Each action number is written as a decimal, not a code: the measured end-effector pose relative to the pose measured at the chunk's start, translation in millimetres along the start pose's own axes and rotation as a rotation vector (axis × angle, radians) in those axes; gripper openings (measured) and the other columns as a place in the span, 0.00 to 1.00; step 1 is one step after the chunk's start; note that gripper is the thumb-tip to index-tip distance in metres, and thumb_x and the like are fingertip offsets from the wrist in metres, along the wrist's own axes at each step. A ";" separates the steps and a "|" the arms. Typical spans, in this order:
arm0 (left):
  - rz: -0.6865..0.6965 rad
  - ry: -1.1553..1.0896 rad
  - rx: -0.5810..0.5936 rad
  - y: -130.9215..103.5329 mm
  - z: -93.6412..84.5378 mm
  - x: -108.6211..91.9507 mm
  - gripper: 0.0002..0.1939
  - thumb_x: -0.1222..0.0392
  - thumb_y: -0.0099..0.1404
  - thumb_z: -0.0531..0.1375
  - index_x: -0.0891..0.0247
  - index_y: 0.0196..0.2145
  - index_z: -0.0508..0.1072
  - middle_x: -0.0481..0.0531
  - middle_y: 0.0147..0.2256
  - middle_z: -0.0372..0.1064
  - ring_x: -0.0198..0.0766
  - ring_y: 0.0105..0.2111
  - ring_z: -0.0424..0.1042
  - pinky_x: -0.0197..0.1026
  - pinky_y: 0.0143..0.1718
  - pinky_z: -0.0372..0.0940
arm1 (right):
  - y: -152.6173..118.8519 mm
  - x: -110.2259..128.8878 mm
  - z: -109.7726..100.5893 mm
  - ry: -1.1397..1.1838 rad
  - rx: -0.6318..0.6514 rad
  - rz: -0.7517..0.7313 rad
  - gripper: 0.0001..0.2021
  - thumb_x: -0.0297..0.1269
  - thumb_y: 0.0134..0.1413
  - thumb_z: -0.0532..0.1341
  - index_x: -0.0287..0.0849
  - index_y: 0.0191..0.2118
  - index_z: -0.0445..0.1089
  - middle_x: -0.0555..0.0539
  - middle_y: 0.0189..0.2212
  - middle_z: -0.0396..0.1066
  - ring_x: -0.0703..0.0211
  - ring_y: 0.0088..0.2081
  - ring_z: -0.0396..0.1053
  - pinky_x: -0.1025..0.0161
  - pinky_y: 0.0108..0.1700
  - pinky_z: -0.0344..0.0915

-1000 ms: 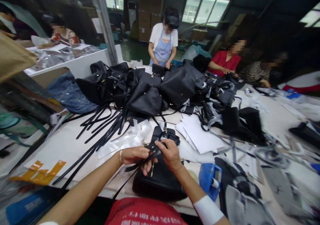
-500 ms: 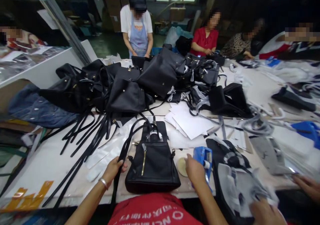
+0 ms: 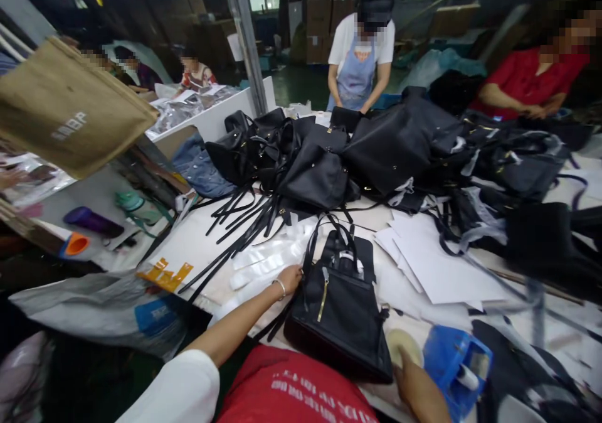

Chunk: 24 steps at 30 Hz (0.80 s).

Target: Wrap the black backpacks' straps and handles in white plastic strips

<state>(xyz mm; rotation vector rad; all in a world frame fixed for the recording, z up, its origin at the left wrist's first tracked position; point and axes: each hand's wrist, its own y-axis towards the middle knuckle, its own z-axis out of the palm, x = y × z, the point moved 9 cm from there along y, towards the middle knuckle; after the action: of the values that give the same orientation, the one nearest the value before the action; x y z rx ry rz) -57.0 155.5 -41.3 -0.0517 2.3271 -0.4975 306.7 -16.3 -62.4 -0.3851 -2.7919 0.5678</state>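
Note:
A black backpack (image 3: 345,313) with a gold zipper stands at the table's front edge, just ahead of the red apron. At its left side, my left hand (image 3: 288,280) is closed on a black strap that runs up beside the bag. My right hand (image 3: 408,373) is at the bag's lower right, by a round cream tape roll (image 3: 404,348); its fingers are largely hidden, so its grip is unclear. Right of that hand lies a blue tape dispenser (image 3: 458,366).
Black bags (image 3: 390,147) are heaped across the back of the table (image 3: 183,247). White paper sheets (image 3: 437,260) lie right of the backpack. Orange tape strips (image 3: 164,275) hang at the front left edge. A person (image 3: 361,53) in a blue apron stands beyond.
The view has swung left, bringing a brown bag and a purple bottle into sight. My right hand has come down closer to the tape roll. My left hand stays beside the backpack.

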 end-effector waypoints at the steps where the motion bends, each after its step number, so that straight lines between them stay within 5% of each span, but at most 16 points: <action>1: 0.019 0.015 -0.014 -6.8 -7.6 5.9 0.11 0.65 0.58 0.56 0.64 0.38 0.74 0.56 0.38 0.74 0.44 0.41 0.70 0.42 0.45 0.61 | 0.4 2.6 -15.6 0.025 0.013 0.013 0.21 0.40 0.55 0.48 0.40 0.52 0.65 0.37 0.28 0.75 0.44 0.31 0.74 0.54 0.34 0.65; 5: 0.040 0.064 -0.123 -44.9 -58.2 48.2 0.14 0.63 0.64 0.50 0.63 0.45 0.70 0.56 0.44 0.70 0.42 0.46 0.67 0.41 0.49 0.58 | -10.1 47.1 -99.5 0.064 -0.203 0.091 0.20 0.51 0.58 0.45 0.47 0.44 0.67 0.39 0.27 0.74 0.44 0.28 0.72 0.55 0.29 0.62; 8: -0.013 0.104 -0.189 -75.9 -91.1 93.0 0.13 0.62 0.66 0.48 0.64 0.43 0.69 0.58 0.42 0.68 0.44 0.45 0.66 0.45 0.48 0.58 | -23.0 133.9 -130.1 0.123 -0.322 -0.042 0.18 0.55 0.58 0.47 0.51 0.36 0.66 0.46 0.23 0.72 0.49 0.26 0.71 0.61 0.27 0.59; 11: -0.065 0.261 -0.206 -96.5 -101.0 128.3 0.14 0.62 0.61 0.56 0.64 0.46 0.66 0.59 0.45 0.65 0.47 0.48 0.63 0.47 0.48 0.57 | -31.3 237.7 -113.6 0.111 -0.317 -0.264 0.18 0.53 0.61 0.46 0.49 0.29 0.64 0.50 0.18 0.67 0.56 0.22 0.68 0.64 0.25 0.53; 15: -0.113 0.471 -0.144 -96.5 -95.3 152.2 0.17 0.58 0.57 0.62 0.64 0.44 0.66 0.58 0.44 0.63 0.47 0.46 0.63 0.45 0.45 0.59 | -40.1 347.8 -50.5 -0.009 -0.218 -0.679 0.15 0.43 0.63 0.49 0.44 0.29 0.64 0.49 0.25 0.69 0.59 0.27 0.67 0.66 0.30 0.53; 19: -0.098 0.461 -0.151 -78.2 -111.6 162.6 0.11 0.58 0.61 0.57 0.64 0.41 0.67 0.57 0.41 0.63 0.46 0.43 0.64 0.45 0.44 0.59 | -28.7 372.0 -10.8 -0.113 -0.167 -0.742 0.09 0.36 0.62 0.53 0.42 0.31 0.64 0.48 0.27 0.69 0.59 0.31 0.66 0.65 0.33 0.54; 24: -0.046 0.441 -0.190 -69.7 -136.0 159.5 0.16 0.62 0.62 0.55 0.68 0.48 0.64 0.62 0.46 0.61 0.53 0.48 0.60 0.49 0.48 0.56 | -24.2 368.8 -11.6 -0.161 -0.163 -0.655 0.07 0.35 0.62 0.53 0.42 0.33 0.64 0.48 0.29 0.68 0.58 0.32 0.66 0.64 0.34 0.54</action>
<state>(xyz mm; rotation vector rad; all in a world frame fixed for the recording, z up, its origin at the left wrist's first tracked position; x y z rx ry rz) -272.7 108.1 -33.8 -0.0941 2.8073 -0.3314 -37.4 79.6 33.0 0.5575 -2.8767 0.2210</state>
